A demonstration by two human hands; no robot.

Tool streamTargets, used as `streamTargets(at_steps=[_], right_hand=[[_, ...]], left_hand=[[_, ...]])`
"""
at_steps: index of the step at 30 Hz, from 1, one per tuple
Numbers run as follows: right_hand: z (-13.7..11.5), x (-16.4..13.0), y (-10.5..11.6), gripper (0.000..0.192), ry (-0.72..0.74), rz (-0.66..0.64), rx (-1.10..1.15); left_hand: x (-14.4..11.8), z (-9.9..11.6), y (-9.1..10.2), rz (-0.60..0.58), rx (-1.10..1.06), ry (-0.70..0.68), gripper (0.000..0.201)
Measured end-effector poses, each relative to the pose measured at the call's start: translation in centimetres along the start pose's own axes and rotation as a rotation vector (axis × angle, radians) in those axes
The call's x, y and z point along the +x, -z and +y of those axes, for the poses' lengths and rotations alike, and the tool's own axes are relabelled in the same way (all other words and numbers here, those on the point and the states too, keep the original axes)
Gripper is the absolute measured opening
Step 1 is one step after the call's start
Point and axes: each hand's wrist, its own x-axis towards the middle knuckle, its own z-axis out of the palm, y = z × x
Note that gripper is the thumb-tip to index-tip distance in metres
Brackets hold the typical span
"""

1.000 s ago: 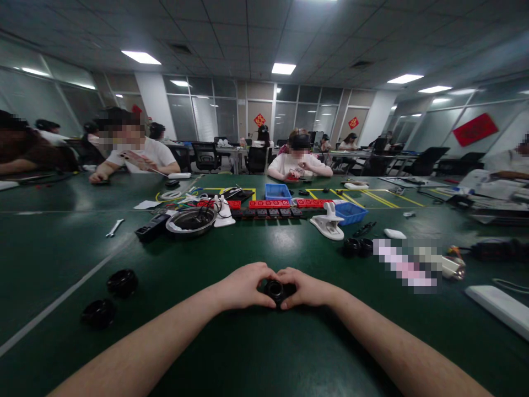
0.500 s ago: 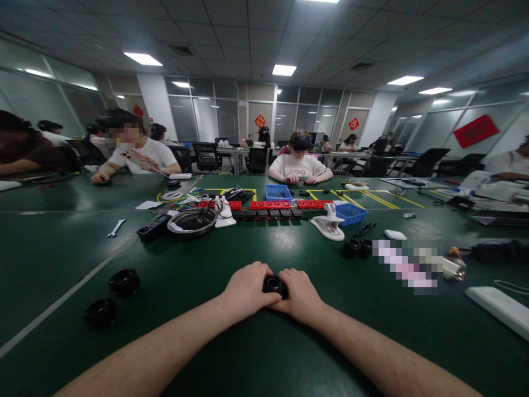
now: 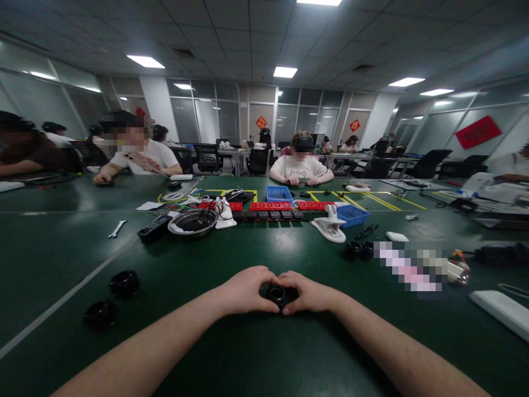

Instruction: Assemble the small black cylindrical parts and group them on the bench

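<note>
A black round part with a hole in its middle (image 3: 276, 294) rests on the green table in front of me. My left hand (image 3: 250, 289) curves round its left side, thumb and fingers closed on the part. From the other side my right hand (image 3: 308, 292) grips it in the same way, and the fingertips of both hands nearly meet at its far edge. To the left lie two similar black parts, one farther off (image 3: 124, 283) and one nearer (image 3: 100, 315). Two more black round parts (image 3: 360, 250) sit side by side at the right.
Beyond my hands stand a metal bowl (image 3: 193, 231), a red power strip (image 3: 270, 206), a white clip base (image 3: 329, 227) and blue trays (image 3: 351, 216). A wrench (image 3: 117, 229) lies left. A person (image 3: 301, 165) sits opposite; another (image 3: 138, 151) holds a phone at the left.
My hands have loosened a little round the black part and their wrists have spread apart. More of the part shows between them now.
</note>
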Motion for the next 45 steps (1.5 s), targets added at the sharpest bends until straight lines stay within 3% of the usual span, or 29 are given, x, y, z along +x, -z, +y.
streamTargets(at_steps=[5, 12, 21, 26, 28, 31, 36, 45], right_hand=[[0.1, 0.1, -0.2, 0.046, 0.004, 0.011, 0.011], [0.0, 0.2, -0.4, 0.042, -0.081, 0.05, -0.029], [-1.5, 0.9, -3.5, 0.043, -0.354, 0.349, -0.39], [-2.0, 0.8, -3.8, 0.048, -0.384, 0.412, -0.477], [-1.8, 0.6, -3.3, 0.053, -0.319, 0.386, -0.385], [-1.3, 0.3, -2.2, 0.059, -0.181, 0.246, -0.207], [-1.0, 0.0, -0.4, 0.049, -0.071, 0.039, -0.053], [-0.8, 0.0, -0.1, 0.05, -0.041, 0.006, -0.024]], left_hand=[[0.0, 0.0, -0.2, 0.02, -0.017, -0.033, 0.037], [-0.1, 0.5, -0.3, 0.034, 0.011, 0.051, 0.04], [-0.2, 1.6, -1.8, 0.206, 0.186, 0.326, 0.036], [0.0, 1.3, -1.9, 0.23, 0.202, 0.325, 0.036], [0.1, 0.9, -1.6, 0.202, 0.175, 0.288, 0.036], [0.0, 0.3, -0.9, 0.123, 0.112, 0.164, 0.039], [-0.1, -0.1, 0.1, -0.005, 0.031, 0.011, 0.04], [-0.1, 0.0, 0.2, -0.017, 0.007, 0.008, 0.039]])
